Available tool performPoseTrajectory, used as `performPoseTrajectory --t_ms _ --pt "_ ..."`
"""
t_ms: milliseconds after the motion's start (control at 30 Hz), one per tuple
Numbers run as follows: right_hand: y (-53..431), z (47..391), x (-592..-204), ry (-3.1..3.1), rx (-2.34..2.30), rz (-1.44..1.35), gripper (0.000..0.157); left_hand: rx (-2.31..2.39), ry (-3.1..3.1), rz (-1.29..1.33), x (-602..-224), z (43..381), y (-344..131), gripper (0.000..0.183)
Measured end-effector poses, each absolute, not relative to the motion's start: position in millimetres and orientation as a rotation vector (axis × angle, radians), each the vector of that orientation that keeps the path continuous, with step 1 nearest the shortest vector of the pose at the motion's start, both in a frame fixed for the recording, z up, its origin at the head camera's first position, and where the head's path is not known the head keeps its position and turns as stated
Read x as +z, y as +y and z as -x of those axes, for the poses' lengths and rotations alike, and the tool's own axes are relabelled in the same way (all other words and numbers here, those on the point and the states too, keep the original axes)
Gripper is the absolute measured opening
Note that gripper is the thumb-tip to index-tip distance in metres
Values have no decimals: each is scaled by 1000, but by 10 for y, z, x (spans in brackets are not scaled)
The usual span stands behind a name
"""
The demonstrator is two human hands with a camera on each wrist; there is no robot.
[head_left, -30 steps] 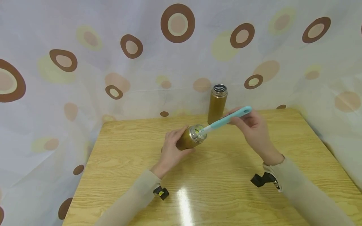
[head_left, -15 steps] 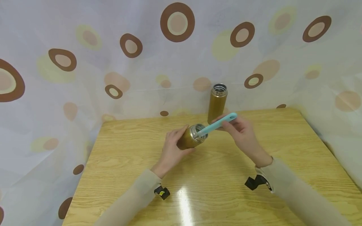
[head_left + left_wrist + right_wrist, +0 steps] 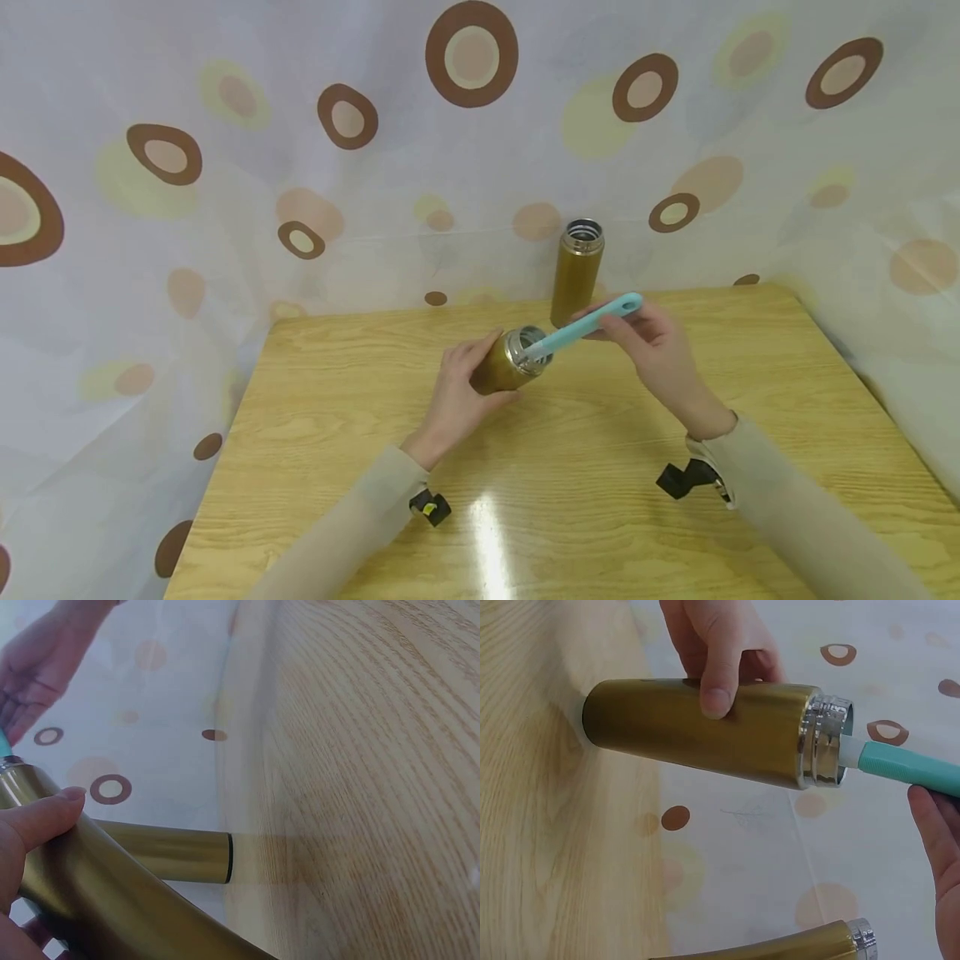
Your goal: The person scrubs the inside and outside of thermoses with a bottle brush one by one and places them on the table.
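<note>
In the head view my left hand (image 3: 459, 404) grips a gold metal thermos (image 3: 493, 372), tilted with its uncapped silver mouth towards the right. The thumb lies along its near side, and the right wrist view shows the thermos base (image 3: 604, 712) down at the tabletop. Between thumb and fingers, my right hand (image 3: 667, 362) pinches the turquoise handle of a bottle brush (image 3: 581, 328). The brush's white shaft (image 3: 850, 751) goes into the thermos mouth, as the right wrist view shows, and its head is hidden inside. Only part of the handle shows in the left wrist view.
A second gold thermos (image 3: 576, 279), also uncapped, stands upright near the back edge of the wooden table (image 3: 337, 433), just beyond the right hand. A white sheet (image 3: 420, 150) with brown and yellow circles hangs behind the table and on both sides.
My right hand first pushed the brush down and left, deeper into the thermos, then drew it back slightly up and right. The left hand keeps hold of the thermos almost unmoved.
</note>
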State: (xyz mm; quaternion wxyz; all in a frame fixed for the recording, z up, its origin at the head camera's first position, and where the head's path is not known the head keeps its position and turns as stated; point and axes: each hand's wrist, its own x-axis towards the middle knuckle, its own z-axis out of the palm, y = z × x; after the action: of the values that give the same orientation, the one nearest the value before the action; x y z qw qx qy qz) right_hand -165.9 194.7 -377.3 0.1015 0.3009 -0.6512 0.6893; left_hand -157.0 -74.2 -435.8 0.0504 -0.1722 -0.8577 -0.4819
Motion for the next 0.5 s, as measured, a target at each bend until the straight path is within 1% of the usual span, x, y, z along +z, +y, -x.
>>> performPoseTrajectory --t_ms 267,500 --pt "1992 1642 -3685 -1734 2010 -792 20 -1453 -2620 528 -4324 1575 -733 85" --pt "1927 1643 -3809 -1869 1962 -816 19 -1450 -2613 533 -4326 1571 -719 85"
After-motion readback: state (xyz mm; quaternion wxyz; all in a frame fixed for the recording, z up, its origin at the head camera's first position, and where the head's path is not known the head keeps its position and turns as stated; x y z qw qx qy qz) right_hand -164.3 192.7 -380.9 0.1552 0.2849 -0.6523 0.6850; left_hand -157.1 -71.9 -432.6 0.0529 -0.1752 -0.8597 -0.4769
